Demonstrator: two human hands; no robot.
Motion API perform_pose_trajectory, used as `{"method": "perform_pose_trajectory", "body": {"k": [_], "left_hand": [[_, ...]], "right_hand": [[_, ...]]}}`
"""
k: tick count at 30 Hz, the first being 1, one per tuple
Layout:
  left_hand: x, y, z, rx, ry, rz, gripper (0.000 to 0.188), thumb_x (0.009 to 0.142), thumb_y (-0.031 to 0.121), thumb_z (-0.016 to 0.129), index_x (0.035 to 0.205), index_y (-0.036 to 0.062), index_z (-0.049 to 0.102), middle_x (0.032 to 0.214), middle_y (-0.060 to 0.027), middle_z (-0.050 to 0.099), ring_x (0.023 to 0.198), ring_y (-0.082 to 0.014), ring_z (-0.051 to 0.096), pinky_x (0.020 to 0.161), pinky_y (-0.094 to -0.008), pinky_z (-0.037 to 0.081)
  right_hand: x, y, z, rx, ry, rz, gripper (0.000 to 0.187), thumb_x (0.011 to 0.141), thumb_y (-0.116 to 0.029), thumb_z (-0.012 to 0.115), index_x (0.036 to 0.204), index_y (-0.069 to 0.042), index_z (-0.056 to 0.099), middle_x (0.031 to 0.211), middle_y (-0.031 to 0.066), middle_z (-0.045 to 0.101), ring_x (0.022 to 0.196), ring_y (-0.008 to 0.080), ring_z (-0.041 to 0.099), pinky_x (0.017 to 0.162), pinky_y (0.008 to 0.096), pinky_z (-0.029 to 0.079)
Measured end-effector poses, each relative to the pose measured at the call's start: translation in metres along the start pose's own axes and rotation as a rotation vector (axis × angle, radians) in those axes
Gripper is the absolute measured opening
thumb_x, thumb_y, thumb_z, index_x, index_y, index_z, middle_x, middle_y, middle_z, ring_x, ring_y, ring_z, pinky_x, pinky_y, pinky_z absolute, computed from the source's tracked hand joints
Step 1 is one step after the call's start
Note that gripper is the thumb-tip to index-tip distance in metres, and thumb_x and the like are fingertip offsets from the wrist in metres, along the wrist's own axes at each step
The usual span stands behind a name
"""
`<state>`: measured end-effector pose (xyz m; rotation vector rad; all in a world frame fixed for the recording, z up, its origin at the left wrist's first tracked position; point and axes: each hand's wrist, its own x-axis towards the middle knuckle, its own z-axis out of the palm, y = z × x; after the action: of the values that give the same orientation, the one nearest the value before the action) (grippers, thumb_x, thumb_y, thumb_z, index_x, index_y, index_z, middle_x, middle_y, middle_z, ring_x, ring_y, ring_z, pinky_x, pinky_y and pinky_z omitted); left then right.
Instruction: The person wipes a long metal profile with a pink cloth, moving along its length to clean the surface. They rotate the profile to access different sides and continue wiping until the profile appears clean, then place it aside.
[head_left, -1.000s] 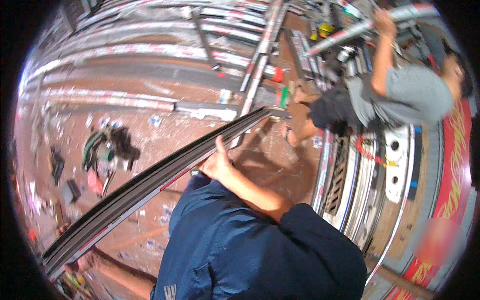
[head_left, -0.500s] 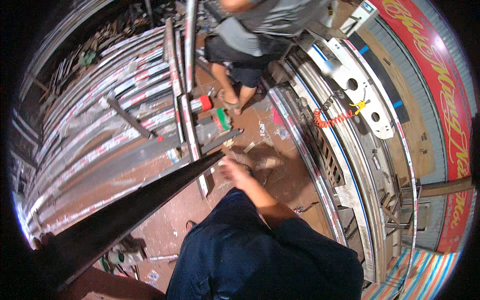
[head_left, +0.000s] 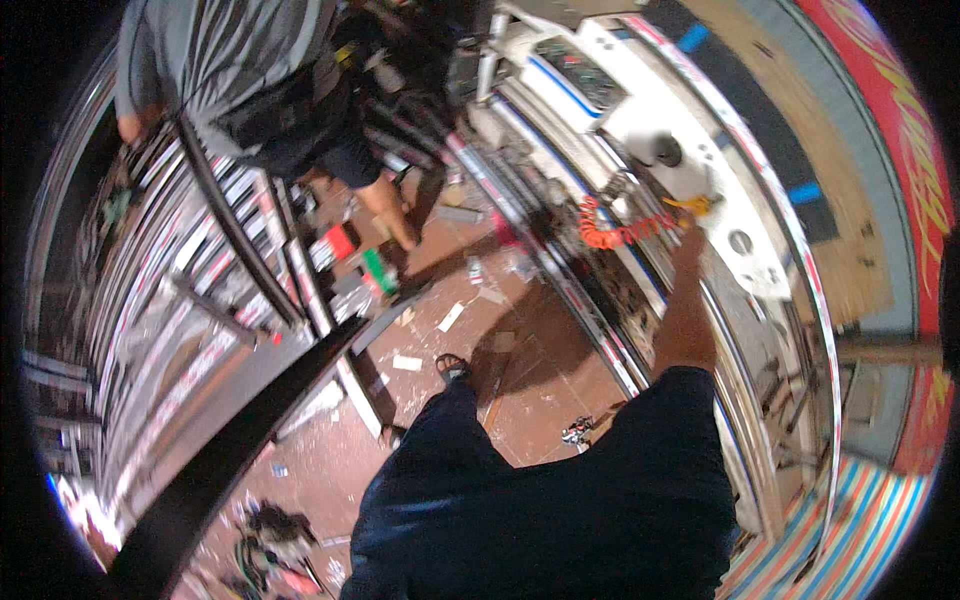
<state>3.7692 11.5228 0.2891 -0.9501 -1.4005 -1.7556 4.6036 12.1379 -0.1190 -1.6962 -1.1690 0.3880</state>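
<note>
My right hand (head_left: 690,226) is stretched out to the right and closed around the handle of a yellow air blow gun (head_left: 688,204). Blur softens its fingers. A red coiled hose (head_left: 610,232) leads to the gun, which is at the white panel with round holes (head_left: 735,215). At the lower left, a long dark metal profile (head_left: 235,440) slants up from the edge toward the middle. My left hand is out of sight near the profile's low end.
A person in a grey shirt (head_left: 240,70) stands ahead at left, near a long dark bar (head_left: 225,220). Metal profiles (head_left: 150,330) fill the left side. Offcuts and scraps lie on the reddish floor (head_left: 540,390). A striped sheet (head_left: 850,520) is at lower right.
My right hand has left the end of the dark profile and reached right to the air blow gun. The other person has shifted left in view. My left fingers have gone from sight.
</note>
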Motion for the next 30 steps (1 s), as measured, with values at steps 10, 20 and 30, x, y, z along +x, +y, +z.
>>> {"method": "perform_pose_trajectory", "body": {"k": [10,20,30], "left_hand": [[0.037,0.056,0.057,0.307,-0.064,0.432,0.042,0.096,0.022,0.071,0.123,-0.0091,0.060,0.108,-0.0247,0.069,0.091,-0.0358,0.071,0.076,-0.0471,0.064],[-0.022,0.010,0.105,0.434,-0.165,0.674,0.072,0.080,-0.002,0.090,0.140,-0.0059,0.050,0.113,-0.0226,0.071,0.094,-0.0320,0.076,0.082,-0.0467,0.069],[-0.060,0.003,0.064,-0.801,-0.164,-0.393,0.087,0.098,0.065,0.052,0.150,-0.0042,0.051,0.139,-0.0328,0.063,0.130,-0.0457,0.061,0.116,-0.0603,0.044]], "right_hand": [[0.113,0.091,-0.064,0.499,-0.310,0.692,0.051,0.091,-0.026,0.079,0.134,-0.008,0.061,0.123,0.0117,0.062,0.107,0.0296,0.061,0.092,0.0497,0.053],[0.097,0.071,-0.091,0.282,0.266,0.300,0.033,0.092,-0.027,0.079,0.115,-0.007,0.066,0.091,0.0069,0.070,0.077,0.0244,0.067,0.066,0.0387,0.057],[-0.142,-0.056,0.007,-0.146,-0.415,0.081,0.046,0.109,-0.044,0.062,0.122,-0.001,0.071,0.082,0.0009,0.062,0.061,0.0113,0.047,0.053,0.0301,0.040]]}}
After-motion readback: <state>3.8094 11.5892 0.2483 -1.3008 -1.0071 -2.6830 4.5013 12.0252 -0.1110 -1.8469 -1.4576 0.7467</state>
